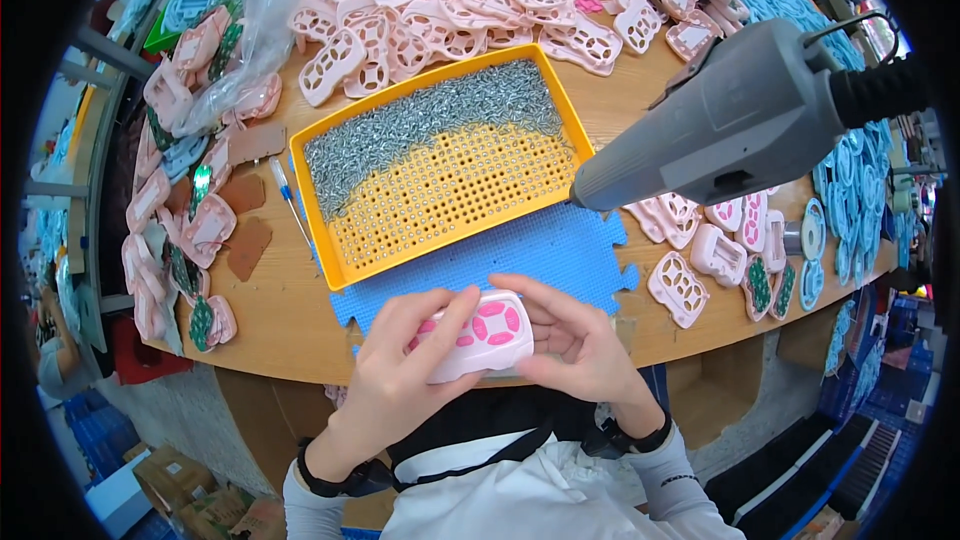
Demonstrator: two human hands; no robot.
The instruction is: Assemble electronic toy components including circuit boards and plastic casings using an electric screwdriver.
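Note:
Between my two hands, over the table's near edge, is a pale pink plastic controller shell (494,336) with bright pink button pads facing up. My left hand (405,355) grips its left end, with the fingers lying across the top. At the right end, my right hand (575,340) curls round it, thumb at the lower edge and index finger at the upper corner. Just beyond them lies a blue foam mat (480,275). On the mat's far part rests a yellow tray (455,258) with a perforated bed, holding many small silver screws (430,120).
A grey electric screwdriver (710,125) reaches in from the right, its tip by the tray's right corner. Pale pink shells (430,5) are heaped at the back. Shells with green circuit boards (202,320) line the left side. Light blue parts (865,180) pile up on the right.

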